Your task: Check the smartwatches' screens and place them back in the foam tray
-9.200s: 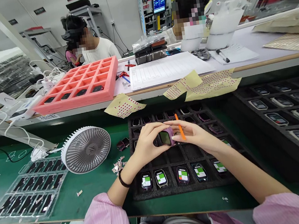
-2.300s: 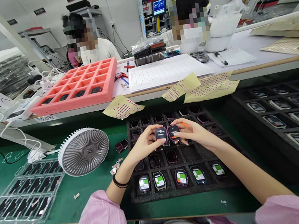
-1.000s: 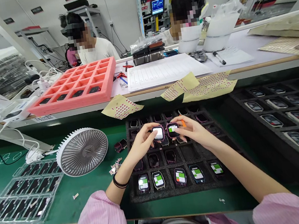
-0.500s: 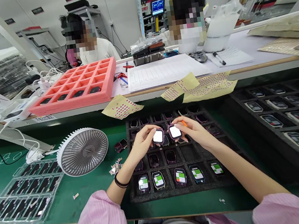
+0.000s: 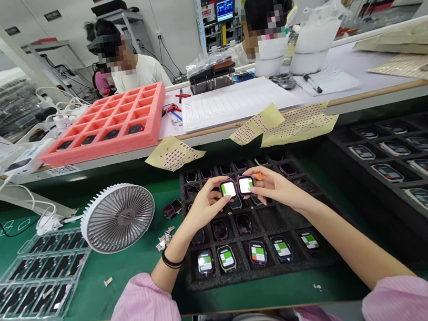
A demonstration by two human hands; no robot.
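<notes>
My left hand (image 5: 208,201) is closed on a smartwatch (image 5: 228,189) with a lit white screen and a green strip at its left edge. Beside it, my right hand (image 5: 273,186) grips a second smartwatch (image 5: 246,184), its screen also mostly white with some green. The two dark-purple cases are side by side, close together or touching. Both are held above a black foam tray (image 5: 236,278) of watches. In the tray's front row, several watches (image 5: 258,253) show green and white screens; farther back, the screens are dark. An orange piece (image 5: 259,176) shows at my right fingers.
A white fan (image 5: 118,217) stands left of the tray, near a clear tray of black parts (image 5: 31,276). Another foam tray (image 5: 400,208) lies right. On the shelf are a pink foam tray (image 5: 154,131) and papers (image 5: 230,102). Two people sit beyond.
Both watches have turned more upright and come closer together. Green areas now appear on their screens, which were all white. My thumbs have shifted lower on the watches.
</notes>
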